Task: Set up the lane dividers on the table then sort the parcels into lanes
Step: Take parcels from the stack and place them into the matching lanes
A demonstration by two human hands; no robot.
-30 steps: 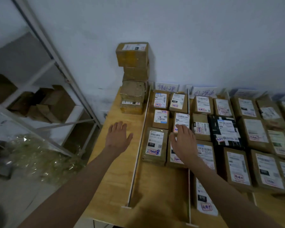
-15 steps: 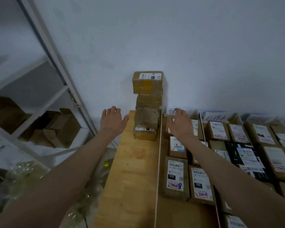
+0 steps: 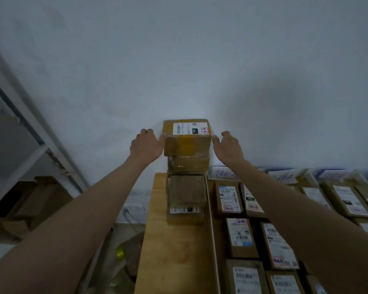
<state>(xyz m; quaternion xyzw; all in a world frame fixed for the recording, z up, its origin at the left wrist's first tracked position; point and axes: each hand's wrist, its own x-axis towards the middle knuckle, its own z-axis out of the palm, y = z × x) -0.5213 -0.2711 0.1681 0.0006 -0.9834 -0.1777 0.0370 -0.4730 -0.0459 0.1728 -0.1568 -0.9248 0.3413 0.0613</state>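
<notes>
Left hand: raised at centre frame, arm stretched forward, thumb touching the left side of the top box; fingers curled loosely at the tips, not yet closed round it.
Right hand: mirrored on the other side, palm facing the box, thumb just beside its right edge; whether it touches I cannot tell.
Top box: crowns a stack of boxes at the far end of the counter, against the wall.
Divider: thin white strip running down the counter, just right of the stack.
Parcels: labelled, lying flat in rows at lower right.
Shelf: metal rack at left of frame.
</notes>
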